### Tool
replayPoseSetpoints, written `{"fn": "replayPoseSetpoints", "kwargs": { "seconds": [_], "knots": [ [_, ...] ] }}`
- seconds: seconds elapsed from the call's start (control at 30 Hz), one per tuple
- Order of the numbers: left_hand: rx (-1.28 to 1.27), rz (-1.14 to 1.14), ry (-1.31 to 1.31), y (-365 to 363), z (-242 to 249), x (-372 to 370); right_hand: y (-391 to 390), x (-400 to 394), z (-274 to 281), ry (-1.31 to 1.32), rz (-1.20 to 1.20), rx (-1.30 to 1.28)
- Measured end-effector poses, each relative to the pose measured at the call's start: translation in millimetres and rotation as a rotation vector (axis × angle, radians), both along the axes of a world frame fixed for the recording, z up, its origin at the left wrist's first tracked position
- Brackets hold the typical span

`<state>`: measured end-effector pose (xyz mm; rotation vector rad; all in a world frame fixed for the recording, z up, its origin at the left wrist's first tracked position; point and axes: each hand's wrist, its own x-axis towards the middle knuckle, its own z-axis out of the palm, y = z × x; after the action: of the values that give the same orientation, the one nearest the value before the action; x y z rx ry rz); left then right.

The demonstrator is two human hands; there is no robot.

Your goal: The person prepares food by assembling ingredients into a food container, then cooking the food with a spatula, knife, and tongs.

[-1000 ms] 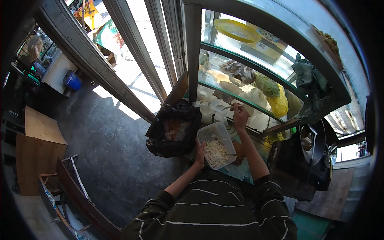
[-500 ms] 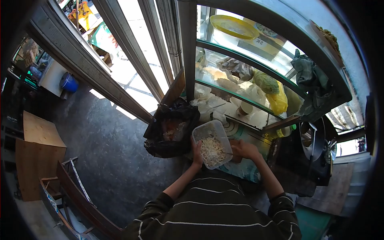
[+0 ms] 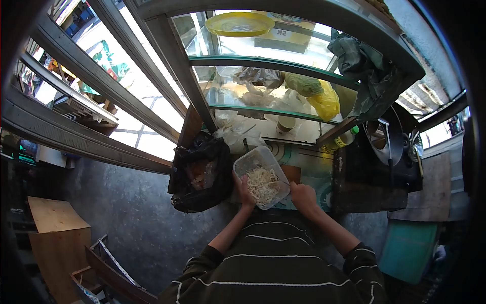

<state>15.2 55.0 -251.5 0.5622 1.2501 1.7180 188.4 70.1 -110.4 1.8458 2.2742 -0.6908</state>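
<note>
Below the glass cabinet, at the bench edge: I see both hands on one job, a clear plastic tub (image 3: 259, 175) of pale shredded food (image 3: 262, 185).
Change, right hand: a second ago I had it stretched up to the lower shelf (image 3: 263, 109) of the cabinet; now the right hand (image 3: 302, 196) is back down at the tub's near right corner.
Right hand state: fingers curled and close to the rim. I cannot tell whether they pinch the thin utensil lying at that edge or only rest against the tub.
Change, left hand: none to speak of. The left hand (image 3: 244, 191) still clasps the tub's left wall, fingers wrapped round it.
Tub position: on the bench (image 3: 316, 169), just right of the black bag (image 3: 198, 171) and tilted a little toward it; much where it was.
Contents: shreds fill the nearer half, far end mostly bare plastic.
Camera: the view has swung, so the cabinet sits more centred; the yellow plate (image 3: 240, 23) on top shows whole.
Reading: I judge the reach to the shelf finished, and the work now lies at the tub itself.
</note>
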Motion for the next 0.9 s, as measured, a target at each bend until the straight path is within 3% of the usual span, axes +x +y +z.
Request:
{"fn": "replayPoseSetpoints", "kwargs": {
  "seconds": [0.13,0.3,0.37,0.43,0.53,0.6,0.67,0.73,0.8,0.87,0.9],
  "knots": [
    [0.027,0.009,-0.059,3,11,3,-11,1,-30,0.025,0.025,0.004],
    [0.049,-0.015,-0.213,-7,-32,-5,-6,-4,-10,0.261,0.006,0.002],
    [0.041,-0.053,-0.254,-11,-43,-11,1,-9,17,0.062,0.008,0.064],
    [0.042,-0.092,-0.296,-11,-44,-9,-3,-1,-3,0.012,0.02,0.048],
    [0.084,0.003,-0.216,-5,0,-5,-20,-4,-21,0.018,0.052,-0.018],
    [0.006,0.016,0.065,-5,2,0,-23,-1,-27,0.062,0.059,-0.068],
    [0.014,-0.008,0.033,-6,-7,-3,-19,5,-32,0.37,0.014,-0.067],
    [0.017,-0.031,0.007,-7,2,-7,-12,4,0,0.318,0.019,-0.025],
    [0.059,-0.03,-0.295,-4,44,-1,-1,5,13,0.257,0.016,0.021],
    [0.047,-0.075,-0.301,-4,45,-2,8,6,13,0.195,0.078,0.284],
    [0.034,-0.116,-0.303,-4,44,-3,4,6,6,0.196,0.079,0.286]
  ]
}}
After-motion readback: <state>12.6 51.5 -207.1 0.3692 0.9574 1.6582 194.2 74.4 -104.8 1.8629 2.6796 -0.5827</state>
